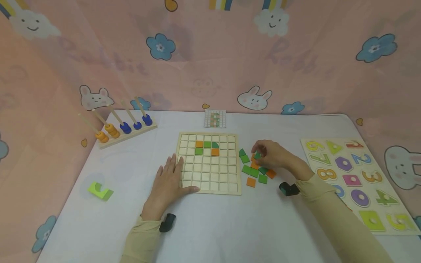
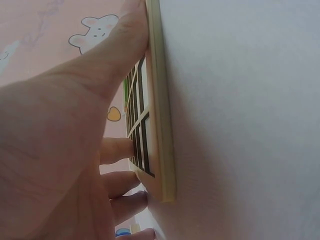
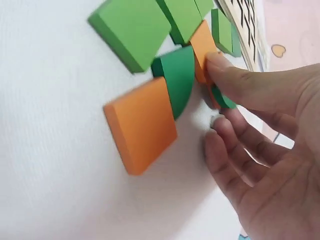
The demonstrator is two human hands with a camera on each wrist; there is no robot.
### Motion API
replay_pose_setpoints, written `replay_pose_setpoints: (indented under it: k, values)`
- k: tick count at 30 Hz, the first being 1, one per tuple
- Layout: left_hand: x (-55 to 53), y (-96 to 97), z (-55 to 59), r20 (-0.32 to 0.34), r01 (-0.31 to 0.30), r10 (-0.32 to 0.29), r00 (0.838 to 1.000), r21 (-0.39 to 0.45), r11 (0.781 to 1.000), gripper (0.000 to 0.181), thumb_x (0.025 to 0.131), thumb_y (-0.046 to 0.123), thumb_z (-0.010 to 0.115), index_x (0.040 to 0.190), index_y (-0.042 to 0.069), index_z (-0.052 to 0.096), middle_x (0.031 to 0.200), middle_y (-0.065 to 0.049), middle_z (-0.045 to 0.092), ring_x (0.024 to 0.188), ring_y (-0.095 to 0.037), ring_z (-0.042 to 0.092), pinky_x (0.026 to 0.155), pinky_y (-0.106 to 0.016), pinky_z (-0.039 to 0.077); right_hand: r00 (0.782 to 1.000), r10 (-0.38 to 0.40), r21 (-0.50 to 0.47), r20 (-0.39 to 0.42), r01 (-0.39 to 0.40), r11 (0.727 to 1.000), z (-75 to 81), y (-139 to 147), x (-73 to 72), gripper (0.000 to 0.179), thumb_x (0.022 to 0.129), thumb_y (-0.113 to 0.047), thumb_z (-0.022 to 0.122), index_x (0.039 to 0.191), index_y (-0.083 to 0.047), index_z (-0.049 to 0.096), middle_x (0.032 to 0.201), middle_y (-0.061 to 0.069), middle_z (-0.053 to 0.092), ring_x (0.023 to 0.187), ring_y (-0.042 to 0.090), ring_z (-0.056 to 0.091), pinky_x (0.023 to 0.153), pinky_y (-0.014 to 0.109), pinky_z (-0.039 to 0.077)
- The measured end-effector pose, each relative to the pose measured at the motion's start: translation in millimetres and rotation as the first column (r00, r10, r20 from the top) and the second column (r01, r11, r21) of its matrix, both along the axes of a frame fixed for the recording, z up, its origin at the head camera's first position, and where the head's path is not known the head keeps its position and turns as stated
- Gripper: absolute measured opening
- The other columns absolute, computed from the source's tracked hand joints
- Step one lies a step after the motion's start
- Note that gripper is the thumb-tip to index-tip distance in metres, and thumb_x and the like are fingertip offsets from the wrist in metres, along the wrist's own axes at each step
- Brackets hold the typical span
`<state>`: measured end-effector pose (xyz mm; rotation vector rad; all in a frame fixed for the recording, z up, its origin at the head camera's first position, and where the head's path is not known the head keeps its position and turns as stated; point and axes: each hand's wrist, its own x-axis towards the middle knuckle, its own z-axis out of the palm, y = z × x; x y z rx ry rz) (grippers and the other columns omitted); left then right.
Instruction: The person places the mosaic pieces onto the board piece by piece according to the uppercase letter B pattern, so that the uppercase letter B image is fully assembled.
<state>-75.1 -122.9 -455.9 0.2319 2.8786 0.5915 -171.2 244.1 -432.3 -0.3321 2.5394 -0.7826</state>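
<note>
A wooden grid board (image 1: 206,191) lies on the table with several orange and green tiles in its upper rows. My left hand (image 1: 167,184) rests at its lower left corner, fingers spread along the left side and thumb on the near edge. In the left wrist view the thumb (image 2: 131,37) lies against the board's rim (image 2: 164,150). My right hand (image 1: 273,155) is over a loose pile right of the board, pinching a dark green curved tile (image 3: 223,97) between thumb and fingers. Beside it lie an orange square tile (image 3: 141,125) and a dark green quarter-round tile (image 3: 176,77).
A small pattern card (image 1: 215,119) lies behind the board. A bead counting rack (image 1: 128,137) stands at the back left, with a lime-green arch block (image 1: 100,191) nearer. At the right is a number and shape puzzle board (image 1: 358,182), partly behind the right sleeve.
</note>
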Motion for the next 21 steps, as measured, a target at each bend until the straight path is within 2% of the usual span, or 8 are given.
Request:
replay_pose_setpoints:
  k: [6, 10, 15, 21]
  values:
    - [-0.4, 0.2, -0.2, 0.002, -0.002, 0.002, 1.0, 0.004, 1.0, 0.117, 0.082, 0.057, 0.087, 0.166, -0.001, 0.029, 0.174, -0.028, 0.019, 0.163, -0.045, 0.017, 0.13, -0.067, 0.021, 0.999, 0.037, 0.002, 0.027, -0.037, 0.999, 2.2, 3.3, -0.1, 0.028, 0.089, -0.002, 0.079, 0.115, -0.008, 0.068, 0.103, 0.01, 0.059, 0.098, 0.028, 0.055, 0.084, 0.036, 0.049]
    - [-0.9, -0.2, -1.1, 0.003, -0.005, 0.005, 1.0, 0.008, 1.0, 0.118, 0.081, 0.057, 0.087, 0.166, -0.002, 0.029, 0.174, -0.028, 0.018, 0.164, -0.045, 0.017, 0.131, -0.066, 0.02, 0.998, 0.05, 0.01, 0.034, -0.05, 0.999, 1.8, 2.9, -0.3, 0.025, 0.09, -0.002, 0.08, 0.111, -0.007, 0.068, 0.105, 0.01, 0.064, 0.098, 0.028, 0.055, 0.086, 0.037, 0.05]
    - [-0.6, -0.8, -1.8, 0.004, -0.006, 0.006, 1.0, 0.008, 1.0, 0.118, 0.082, 0.058, 0.086, 0.165, -0.002, 0.029, 0.174, -0.028, 0.018, 0.163, -0.045, 0.017, 0.131, -0.066, 0.02, 0.997, 0.039, 0.011, 0.072, -0.04, 0.999, 3.1, 1.6, -0.5, 0.023, 0.095, -0.009, 0.076, 0.115, -0.004, 0.067, 0.106, 0.012, 0.067, 0.097, 0.027, 0.056, 0.086, 0.037, 0.05]
    - [-0.4, -0.4, -1.3, 0.006, -0.005, 0.005, 1.0, 0.008, 1.0, 0.117, 0.082, 0.058, 0.086, 0.165, -0.002, 0.029, 0.174, -0.028, 0.018, 0.163, -0.045, 0.017, 0.131, -0.066, 0.02, 0.993, 0.018, -0.012, 0.118, -0.017, 1.0, 4.1, -0.8, 0.7, 0.018, 0.101, -0.015, 0.068, 0.115, -0.005, 0.073, 0.117, 0.014, 0.069, 0.106, 0.029, 0.058, 0.093, 0.04, 0.052]
